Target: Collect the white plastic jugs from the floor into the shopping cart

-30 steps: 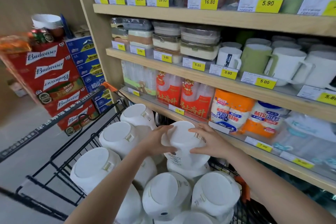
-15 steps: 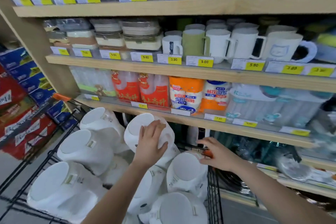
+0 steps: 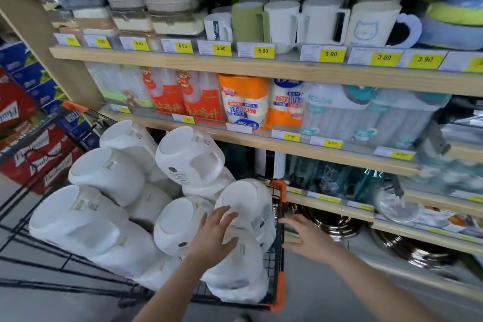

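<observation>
The white plastic jugs (image 3: 109, 178) are heaped in the shopping cart (image 3: 281, 264), most of them lying tipped with their flat bottoms turned up toward the camera. They fill the basket above its rim: a back row of two, a tilted one (image 3: 190, 157) perched highest near the middle, and a lower row along the near side. The jug at the right corner (image 3: 248, 204) leans against the cart's orange-trimmed edge.

The left hand (image 3: 214, 235) is over the pile with its fingers spread and nearly straight, the fingertips lying on the bottom of that right-corner jug and the palm above the jug beneath it (image 3: 235, 269); it curls round nothing. The right hand (image 3: 305, 235) hovers just outside the cart's right edge, fingers loosely extended, holding nothing; whether its fingertips touch the wire side cannot be told.

The cart is black wire with orange corner pieces and stands on a grey floor (image 3: 326, 290), close against a wooden shelf unit (image 3: 261, 68). On the shelf level with the top jugs stand packs of disposable cups in red and orange wrappers (image 3: 183, 94) and pale packs further right. The shelf above carries mugs (image 3: 321, 21), one green, one with a cat drawn on it, and stacked lidded containers (image 3: 156, 15). Yellow price tags (image 3: 264, 51) run along each shelf edge. Lower shelves hold metal pans, blurred. At the far left are stacked red beer cartons (image 3: 31, 154) and blue boxes.
</observation>
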